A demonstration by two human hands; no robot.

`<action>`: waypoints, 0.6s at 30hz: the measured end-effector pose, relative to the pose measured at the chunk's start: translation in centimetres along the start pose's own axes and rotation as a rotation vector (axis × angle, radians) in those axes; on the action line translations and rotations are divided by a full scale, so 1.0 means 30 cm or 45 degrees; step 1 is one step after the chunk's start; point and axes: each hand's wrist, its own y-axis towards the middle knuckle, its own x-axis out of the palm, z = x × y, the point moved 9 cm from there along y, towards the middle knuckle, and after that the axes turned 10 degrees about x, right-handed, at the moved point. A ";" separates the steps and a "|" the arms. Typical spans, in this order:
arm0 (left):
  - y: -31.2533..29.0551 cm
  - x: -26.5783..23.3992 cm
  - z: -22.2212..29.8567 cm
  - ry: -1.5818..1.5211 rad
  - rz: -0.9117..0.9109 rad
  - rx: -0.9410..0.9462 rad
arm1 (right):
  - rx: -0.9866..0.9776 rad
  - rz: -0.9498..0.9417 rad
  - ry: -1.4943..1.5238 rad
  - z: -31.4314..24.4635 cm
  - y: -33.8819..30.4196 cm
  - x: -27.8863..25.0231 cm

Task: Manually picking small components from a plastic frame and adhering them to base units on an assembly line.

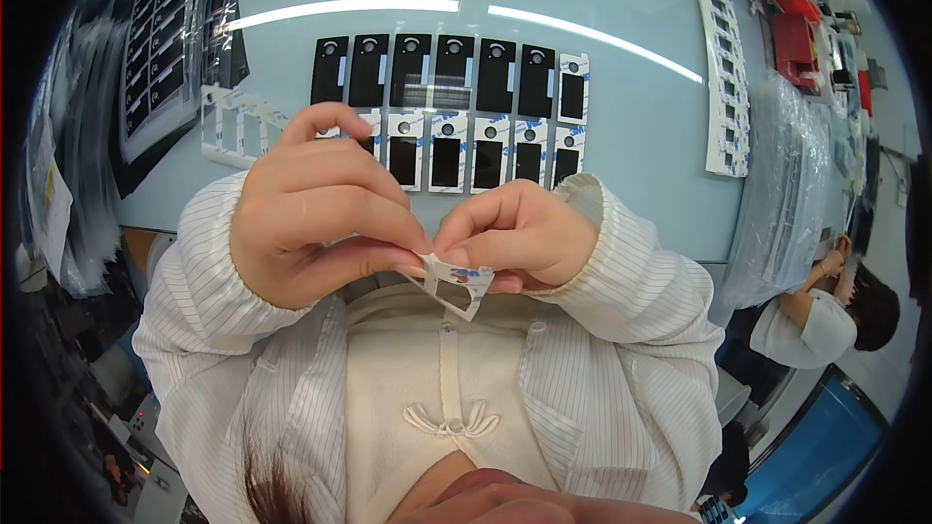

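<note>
Both my hands are close together in front of my chest, above the near edge of the table. Between their fingertips is a small white adhesive frame (pixel 472 278) with blue print and a rectangular cut-out, held tilted. My left hand (pixel 325 204) pinches its left corner with thumb and forefinger. My right hand (pixel 524 233) grips its upper right side, fingers partly behind it. Beyond the hands lies a row of black panels (pixel 413 68), each with a round hole near the top. A nearer row of panels with white adhesive frames (pixel 449 150) is partly covered by my left hand.
A white backing sheet with cut-outs (pixel 229 126) lies left. Black part sheets (pixel 160 58) and transparent plastic sleeves (pixel 83 146) are further left. At right are a white strip stack (pixel 723 68), plastic film (pixel 782 184), red bins (pixel 796 49) and another person (pixel 815 320).
</note>
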 end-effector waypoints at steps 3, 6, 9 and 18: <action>-0.006 0.009 -0.002 -0.008 -0.010 -0.053 | -0.041 0.086 -0.103 -0.028 -0.012 -0.011; -0.022 0.006 -0.042 0.067 -0.004 -0.259 | -0.342 0.389 -0.272 -0.119 -0.082 -0.042; -0.031 0.009 -0.070 0.055 0.001 -0.320 | -0.808 0.666 -0.640 -0.221 -0.187 -0.055; -0.004 0.019 -0.134 -0.188 0.033 -0.552 | -1.029 0.860 -1.364 -0.275 -0.232 0.035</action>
